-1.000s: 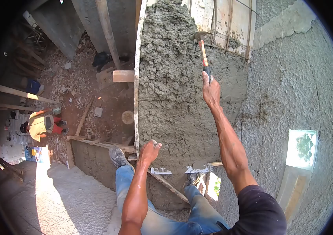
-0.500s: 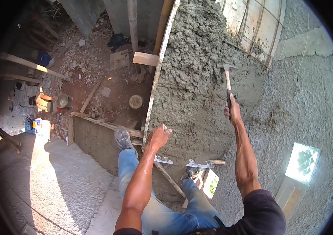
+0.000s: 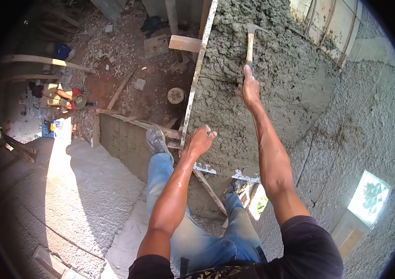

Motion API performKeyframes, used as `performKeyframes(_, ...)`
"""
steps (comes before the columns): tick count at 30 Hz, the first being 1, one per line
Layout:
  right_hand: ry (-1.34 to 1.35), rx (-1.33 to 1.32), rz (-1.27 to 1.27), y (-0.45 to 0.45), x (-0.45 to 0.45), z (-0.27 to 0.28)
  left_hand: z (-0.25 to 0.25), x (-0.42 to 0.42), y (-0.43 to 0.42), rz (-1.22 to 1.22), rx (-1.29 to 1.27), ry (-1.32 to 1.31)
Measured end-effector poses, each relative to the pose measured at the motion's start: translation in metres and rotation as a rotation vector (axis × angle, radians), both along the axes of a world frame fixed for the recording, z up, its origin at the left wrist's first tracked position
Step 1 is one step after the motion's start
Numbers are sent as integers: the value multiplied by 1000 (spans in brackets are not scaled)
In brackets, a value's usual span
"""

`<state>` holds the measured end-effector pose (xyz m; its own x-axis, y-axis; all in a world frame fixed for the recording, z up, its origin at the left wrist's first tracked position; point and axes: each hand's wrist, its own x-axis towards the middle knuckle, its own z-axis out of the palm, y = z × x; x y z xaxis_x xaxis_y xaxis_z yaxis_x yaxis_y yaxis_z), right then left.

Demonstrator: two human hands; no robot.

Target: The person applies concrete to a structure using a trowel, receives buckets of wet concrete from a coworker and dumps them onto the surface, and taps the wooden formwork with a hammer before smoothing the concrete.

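My right hand grips a hammer by its dark lower handle. The hammer's metal head lies over rough, wet grey concrete, near its upper part; whether it touches the surface I cannot tell. My left hand is closed beside the long edge board, over the lower left of the concrete. What its curled fingers hold, if anything, is hidden. Below the hands, two mortar-smeared flat tool edges show at the lower border of the concrete, one partly behind my right forearm.
On the lower level left, another person bends near a bucket. Rubble and planks cover that floor, with a round container near the edge board. A rough grey wall rises at right. My shoe stands by a wooden form.
My right hand and the hammer have moved up and left over the concrete. The view has shifted slightly, and the person below has changed posture near the bucket.
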<state>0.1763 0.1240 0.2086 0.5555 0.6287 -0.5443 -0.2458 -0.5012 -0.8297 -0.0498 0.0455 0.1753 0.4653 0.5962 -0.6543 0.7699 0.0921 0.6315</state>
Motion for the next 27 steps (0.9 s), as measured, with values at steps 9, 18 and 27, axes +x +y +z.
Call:
performKeyframes(9,-245,-303,287,-174,-43,-93,10,3,17,21,35,14)
performKeyframes(18,-241,-122,188,-83,-12,-13,1,-2,20,65,47,-38)
performKeyframes(27,-823,-195,386,88,179,83,-7,5,7,-22,14,-2)
